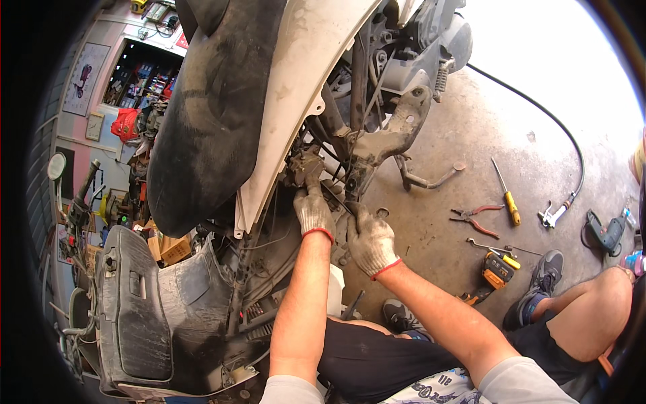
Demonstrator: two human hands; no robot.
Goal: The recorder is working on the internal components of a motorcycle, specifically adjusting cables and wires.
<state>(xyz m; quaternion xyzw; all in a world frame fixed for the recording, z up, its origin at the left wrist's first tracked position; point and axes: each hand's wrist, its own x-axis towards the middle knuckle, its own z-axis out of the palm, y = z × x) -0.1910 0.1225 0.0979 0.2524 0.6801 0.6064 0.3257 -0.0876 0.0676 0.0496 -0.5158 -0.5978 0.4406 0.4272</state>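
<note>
In a scooter's opened frame, a grimy metal part (306,165) sits below the white side panel (296,101). My left hand (313,213), in a dirty white knit glove with a red cuff, reaches up and grips this part; some fingertips are hidden. My right hand (372,241), gloved alike, is closed just right of it. From its fingers a thin dark rod or cable (334,197) runs toward the part; its kind is too small to tell. The dusty black seat (208,121) rises at upper left. Beside my hands stands the dirt-covered frame bracket (390,138).
On the concrete floor at right lie a yellow-handled screwdriver (512,209), red-handled pliers (486,221), a wrench (501,248), a yellow-black power tool (498,271), an air gun (554,214) on a black hose and a teal power tool (603,232). Another person's bent leg (592,313) is at lower right.
</note>
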